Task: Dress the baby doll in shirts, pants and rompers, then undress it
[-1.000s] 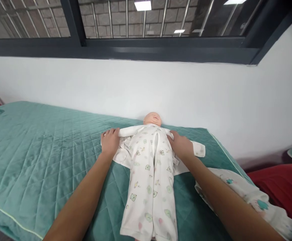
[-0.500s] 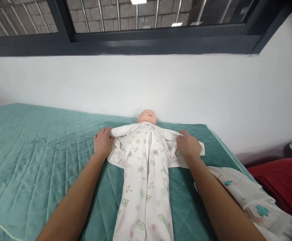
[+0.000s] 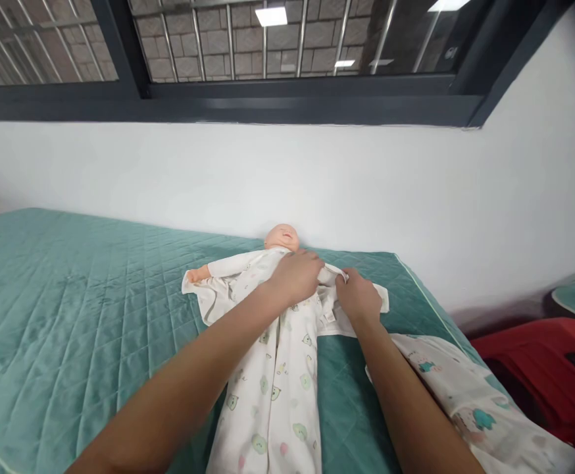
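A baby doll [image 3: 281,236] lies face up on a green quilted cover, its head toward the wall. It wears a white romper [image 3: 268,388] printed with green and pink figures. The sleeve on the left side is stretched out, and the doll's small hand [image 3: 199,274] shows at its end. My left hand [image 3: 298,275] is closed over the top of the other sleeve, by the doll's shoulder; its fingertips are partly hidden. My right hand [image 3: 360,297] pinches that sleeve's cuff. White cloth [image 3: 211,299] spreads under the doll's arms on both sides.
The green quilted cover [image 3: 95,316] reaches back to a white wall [image 3: 169,178] under a dark-framed window [image 3: 297,102]. A printed white garment [image 3: 470,395] lies by my right forearm. Beyond the cover's right edge is a red chair [image 3: 529,368].
My left hand has let go of the sleeve on the left and crossed over the doll's chest to the other sleeve. The doll's hand on the left is now uncovered. My right hand stays at its cuff.
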`<action>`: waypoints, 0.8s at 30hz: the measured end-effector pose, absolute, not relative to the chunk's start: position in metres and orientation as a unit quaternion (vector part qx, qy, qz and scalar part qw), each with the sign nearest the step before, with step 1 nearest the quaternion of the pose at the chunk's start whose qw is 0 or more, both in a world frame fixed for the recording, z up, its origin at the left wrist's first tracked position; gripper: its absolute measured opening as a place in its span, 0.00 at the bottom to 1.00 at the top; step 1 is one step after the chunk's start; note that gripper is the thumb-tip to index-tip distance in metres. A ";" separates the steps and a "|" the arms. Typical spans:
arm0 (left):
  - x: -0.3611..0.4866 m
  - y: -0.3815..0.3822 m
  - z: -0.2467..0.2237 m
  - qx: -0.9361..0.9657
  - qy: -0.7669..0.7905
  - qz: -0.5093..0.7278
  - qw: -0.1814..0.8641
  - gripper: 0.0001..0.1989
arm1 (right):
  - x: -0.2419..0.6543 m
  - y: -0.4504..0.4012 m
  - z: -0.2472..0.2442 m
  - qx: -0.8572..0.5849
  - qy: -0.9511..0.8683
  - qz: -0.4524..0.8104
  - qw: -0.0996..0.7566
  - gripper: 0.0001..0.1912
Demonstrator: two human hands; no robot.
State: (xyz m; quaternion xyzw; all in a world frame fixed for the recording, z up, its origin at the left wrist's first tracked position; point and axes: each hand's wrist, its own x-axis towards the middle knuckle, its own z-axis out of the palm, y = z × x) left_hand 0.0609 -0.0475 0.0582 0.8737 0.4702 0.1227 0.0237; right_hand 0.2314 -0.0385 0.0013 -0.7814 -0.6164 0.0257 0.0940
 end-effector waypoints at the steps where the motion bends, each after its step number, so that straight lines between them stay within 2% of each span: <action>1: 0.079 -0.038 0.061 0.884 0.467 0.029 0.014 0.13 | 0.232 -0.039 0.002 -0.782 -0.612 0.029 0.111 0.24; 3: 0.108 -0.023 0.060 0.885 0.465 -0.029 0.021 0.11 | 0.233 -0.039 0.003 -0.780 -0.609 0.041 0.136 0.22; 8: 0.141 -0.004 0.041 0.867 0.496 -0.050 -0.013 0.16 | 0.235 -0.038 0.005 -0.777 -0.616 0.052 0.121 0.22; 13: 0.140 0.002 0.032 0.857 0.510 -0.070 -0.018 0.17 | 0.233 -0.037 0.004 -0.778 -0.615 0.046 0.119 0.22; 24: 0.113 0.016 0.049 0.850 0.515 -0.109 -0.025 0.24 | 0.252 -0.031 0.002 -0.790 -0.583 0.101 0.162 0.22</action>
